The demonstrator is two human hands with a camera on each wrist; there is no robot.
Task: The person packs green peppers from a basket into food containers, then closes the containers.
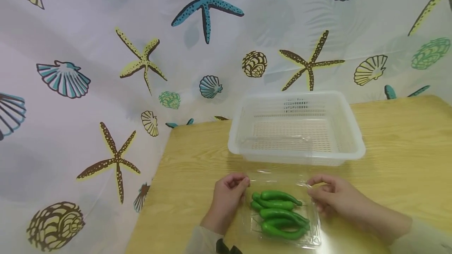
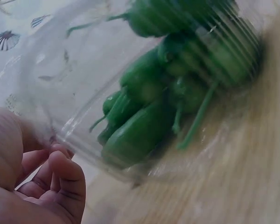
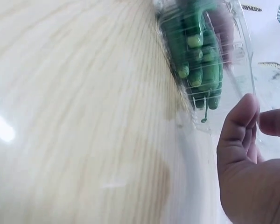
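Note:
A clear plastic clamshell box point(image 1: 316, 238) sits on the table in front of me with several green chili peppers point(image 1: 282, 211) lying in its base. The box's transparent lid point(image 1: 275, 148) stands raised at the far side, in front of the white basket. My left hand point(image 1: 227, 195) pinches the box's left edge between thumb and fingers. On the opposite side, my right hand point(image 1: 335, 199) pinches the right edge near the far corner. The left wrist view shows the peppers point(image 2: 140, 130) through the clear wall. In the right wrist view, thumb and finger meet at the plastic edge.
A white slatted plastic basket point(image 1: 356, 144) stands behind the box, close to the lid. Pale wood covers the tabletop point(image 1: 194, 160). A cloth printed with starfish and shells point(image 1: 226, 50) hangs along the back and left of the table.

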